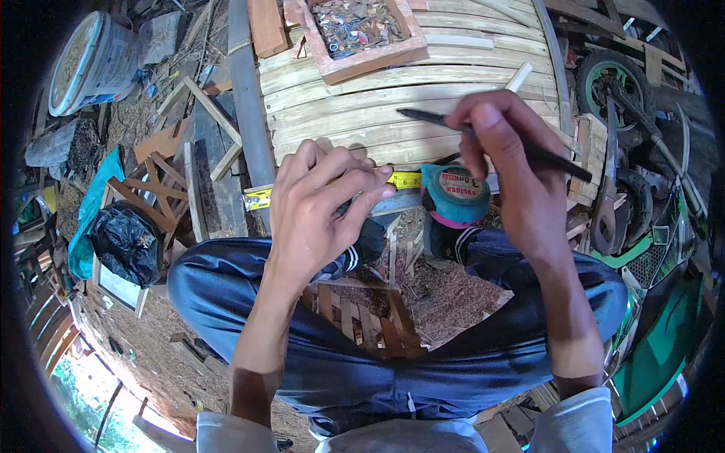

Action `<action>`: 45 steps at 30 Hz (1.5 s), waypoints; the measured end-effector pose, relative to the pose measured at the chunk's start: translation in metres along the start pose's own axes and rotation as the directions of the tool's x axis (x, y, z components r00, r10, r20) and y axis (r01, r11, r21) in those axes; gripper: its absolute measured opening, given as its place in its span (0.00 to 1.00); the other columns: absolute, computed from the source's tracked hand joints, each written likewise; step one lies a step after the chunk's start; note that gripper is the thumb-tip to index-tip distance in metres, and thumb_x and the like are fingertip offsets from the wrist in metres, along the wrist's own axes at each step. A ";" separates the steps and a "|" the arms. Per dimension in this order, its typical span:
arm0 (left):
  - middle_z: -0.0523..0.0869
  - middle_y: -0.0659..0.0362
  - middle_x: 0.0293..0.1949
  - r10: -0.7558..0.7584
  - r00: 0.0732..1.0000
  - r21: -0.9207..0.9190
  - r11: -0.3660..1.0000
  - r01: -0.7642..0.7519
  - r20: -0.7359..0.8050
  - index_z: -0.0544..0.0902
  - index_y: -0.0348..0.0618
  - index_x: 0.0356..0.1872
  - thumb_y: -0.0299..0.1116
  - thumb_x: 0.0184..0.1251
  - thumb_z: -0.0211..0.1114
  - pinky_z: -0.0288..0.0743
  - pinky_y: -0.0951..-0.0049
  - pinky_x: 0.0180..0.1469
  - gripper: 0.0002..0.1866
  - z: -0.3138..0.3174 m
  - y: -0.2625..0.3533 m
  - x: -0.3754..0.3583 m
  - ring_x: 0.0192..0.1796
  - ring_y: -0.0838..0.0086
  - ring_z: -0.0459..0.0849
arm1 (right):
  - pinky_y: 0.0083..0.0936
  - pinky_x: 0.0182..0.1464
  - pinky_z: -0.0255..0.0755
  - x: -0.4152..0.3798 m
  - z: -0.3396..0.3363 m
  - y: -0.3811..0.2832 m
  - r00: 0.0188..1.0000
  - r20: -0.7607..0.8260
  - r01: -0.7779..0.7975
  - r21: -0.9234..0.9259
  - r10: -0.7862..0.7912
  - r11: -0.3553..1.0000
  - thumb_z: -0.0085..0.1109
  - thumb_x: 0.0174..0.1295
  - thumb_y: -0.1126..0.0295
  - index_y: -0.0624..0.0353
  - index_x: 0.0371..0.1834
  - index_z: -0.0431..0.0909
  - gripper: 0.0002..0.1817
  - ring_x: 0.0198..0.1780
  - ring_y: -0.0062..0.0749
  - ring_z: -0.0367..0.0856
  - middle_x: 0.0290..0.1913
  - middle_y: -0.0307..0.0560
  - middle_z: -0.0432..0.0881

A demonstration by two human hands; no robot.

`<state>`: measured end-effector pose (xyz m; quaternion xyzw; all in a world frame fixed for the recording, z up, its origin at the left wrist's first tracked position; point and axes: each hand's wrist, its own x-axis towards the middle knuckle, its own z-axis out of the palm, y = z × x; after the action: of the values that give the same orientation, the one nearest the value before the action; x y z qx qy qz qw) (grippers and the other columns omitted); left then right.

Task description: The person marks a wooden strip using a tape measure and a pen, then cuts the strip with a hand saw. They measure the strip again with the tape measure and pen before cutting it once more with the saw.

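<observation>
My left hand (313,204) is closed over the yellow blade of a tape measure, gripping it near the slatted wooden table's front edge. A length of the tape blade (258,198) shows left of the hand, and more runs right to the teal case of the tape measure (456,189). That case rests at the edge beside my right hand (507,158). Between my right thumb and fingers is a dark pencil (430,116), its point facing left above the slats. The left fingertips partly cover the blade.
On the slatted wooden table (332,113) sits a wooden tray (377,66) of small metal hardware. Wood strips and a white bucket (94,60) stand at left, with a black plastic bag (127,245) below. A handsaw (606,192) and a wheel (615,94) are at right.
</observation>
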<state>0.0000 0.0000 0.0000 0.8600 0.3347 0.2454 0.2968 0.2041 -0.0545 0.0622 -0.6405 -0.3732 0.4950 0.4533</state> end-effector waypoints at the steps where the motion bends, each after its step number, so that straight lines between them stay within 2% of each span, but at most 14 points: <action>1: 0.83 0.65 0.33 -0.002 1.000 0.009 1.000 0.002 0.006 0.89 0.48 0.31 0.36 0.50 0.74 0.69 0.68 0.39 0.07 -0.001 0.000 0.000 0.35 0.67 0.73 | 0.16 0.36 0.68 -0.001 0.005 -0.002 1.000 0.012 0.028 0.018 -0.028 0.999 0.60 0.68 0.66 0.60 0.52 0.80 0.13 0.34 0.14 0.74 0.34 0.38 0.82; 4: 0.83 0.66 0.32 0.012 1.000 0.033 0.999 -0.012 0.002 0.89 0.48 0.30 0.36 0.50 0.74 0.69 0.68 0.39 0.07 0.000 0.000 0.000 0.35 0.68 0.73 | 0.17 0.34 0.66 0.002 0.010 0.009 0.988 0.098 0.120 0.002 -0.120 0.993 0.59 0.67 0.72 0.65 0.50 0.80 0.12 0.32 0.14 0.72 0.33 0.35 0.80; 6: 0.84 0.65 0.32 0.017 1.000 0.021 1.000 -0.016 -0.007 0.89 0.47 0.30 0.35 0.49 0.75 0.68 0.68 0.39 0.08 0.002 0.001 0.000 0.34 0.68 0.74 | 0.17 0.39 0.70 -0.001 0.006 -0.003 0.987 0.161 0.005 -0.139 0.018 0.990 0.59 0.65 0.76 0.67 0.47 0.79 0.09 0.36 0.14 0.74 0.34 0.36 0.78; 8: 0.86 0.62 0.32 0.008 1.000 0.002 1.000 -0.008 -0.013 0.89 0.45 0.31 0.32 0.46 0.77 0.68 0.69 0.39 0.09 0.002 0.001 0.001 0.34 0.68 0.75 | 0.17 0.40 0.70 0.004 0.004 0.013 0.986 0.145 0.106 -0.177 -0.081 0.978 0.60 0.65 0.75 0.67 0.45 0.78 0.09 0.37 0.15 0.74 0.35 0.37 0.78; 9: 0.85 0.64 0.32 0.007 1.000 0.007 1.000 -0.007 -0.016 0.89 0.46 0.31 0.33 0.48 0.76 0.68 0.69 0.39 0.08 0.003 0.001 0.001 0.34 0.68 0.74 | 0.17 0.41 0.70 0.006 0.004 0.019 0.982 0.139 0.157 -0.196 -0.131 0.968 0.60 0.65 0.75 0.68 0.44 0.78 0.08 0.37 0.15 0.74 0.36 0.37 0.78; 11: 0.84 0.67 0.32 0.004 1.000 0.017 1.000 -0.003 -0.021 0.89 0.49 0.30 0.36 0.51 0.74 0.68 0.69 0.39 0.07 0.004 0.001 0.000 0.35 0.68 0.74 | 0.18 0.41 0.71 0.004 0.005 0.021 0.989 0.101 0.132 -0.253 -0.110 0.958 0.57 0.67 0.74 0.67 0.41 0.76 0.06 0.38 0.16 0.74 0.36 0.38 0.77; 14: 0.86 0.62 0.32 0.009 1.000 0.008 1.000 -0.009 -0.015 0.89 0.44 0.31 0.32 0.47 0.77 0.68 0.69 0.39 0.09 0.002 0.003 0.002 0.34 0.68 0.75 | 0.19 0.40 0.71 0.003 0.005 0.021 0.984 0.120 0.162 -0.297 -0.132 0.941 0.56 0.68 0.74 0.67 0.39 0.75 0.05 0.37 0.17 0.74 0.35 0.40 0.77; 15: 0.85 0.64 0.32 0.004 1.000 0.007 1.000 -0.003 -0.013 0.89 0.46 0.31 0.33 0.48 0.76 0.68 0.69 0.39 0.08 0.002 0.002 0.001 0.34 0.68 0.74 | 0.19 0.39 0.70 0.004 0.004 0.021 0.981 0.136 0.176 -0.305 -0.141 0.936 0.55 0.68 0.74 0.67 0.39 0.75 0.05 0.36 0.18 0.74 0.34 0.42 0.77; 19: 0.84 0.67 0.32 0.004 1.000 0.005 1.000 -0.004 -0.014 0.89 0.49 0.30 0.36 0.51 0.74 0.68 0.69 0.40 0.07 0.003 0.000 0.000 0.35 0.68 0.74 | 0.21 0.35 0.68 0.006 0.003 0.022 0.950 0.192 0.300 -0.348 -0.246 0.888 0.56 0.67 0.74 0.67 0.38 0.75 0.06 0.32 0.21 0.74 0.31 0.44 0.76; 22: 0.84 0.67 0.32 0.013 1.000 0.009 1.000 -0.013 -0.016 0.89 0.49 0.30 0.36 0.51 0.74 0.68 0.69 0.39 0.07 0.003 -0.001 0.000 0.35 0.68 0.74 | 0.23 0.33 0.67 0.008 0.005 0.026 0.933 0.200 0.353 -0.334 -0.300 0.874 0.57 0.65 0.74 0.67 0.38 0.76 0.06 0.29 0.25 0.73 0.30 0.45 0.75; 25: 0.84 0.67 0.33 0.012 1.000 0.007 1.000 -0.012 -0.018 0.88 0.49 0.30 0.36 0.51 0.74 0.68 0.69 0.39 0.07 0.003 0.000 0.000 0.35 0.68 0.74 | 0.24 0.33 0.66 0.008 0.004 0.022 0.940 0.225 0.326 -0.378 -0.255 0.867 0.57 0.65 0.74 0.67 0.38 0.77 0.06 0.29 0.26 0.72 0.29 0.45 0.75; 34: 0.84 0.67 0.33 0.011 1.000 0.006 1.000 -0.011 -0.016 0.89 0.49 0.31 0.36 0.50 0.74 0.69 0.68 0.40 0.07 0.003 -0.001 -0.001 0.35 0.68 0.74 | 0.26 0.33 0.67 0.008 0.004 0.025 0.927 0.239 0.362 -0.378 -0.288 0.852 0.58 0.64 0.74 0.68 0.37 0.77 0.06 0.29 0.31 0.74 0.30 0.48 0.76; 45: 0.84 0.67 0.33 0.002 1.000 0.007 1.000 -0.002 -0.011 0.89 0.49 0.30 0.36 0.50 0.74 0.68 0.69 0.40 0.07 0.002 0.000 0.000 0.35 0.69 0.74 | 0.27 0.33 0.68 0.009 0.004 0.026 0.920 0.244 0.382 -0.385 -0.307 0.840 0.57 0.64 0.76 0.68 0.37 0.77 0.05 0.30 0.33 0.76 0.30 0.49 0.77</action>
<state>0.0015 -0.0008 -0.0016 0.8601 0.3362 0.2492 0.2917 0.2026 -0.0534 0.0349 -0.6006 -0.6191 0.3651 0.3505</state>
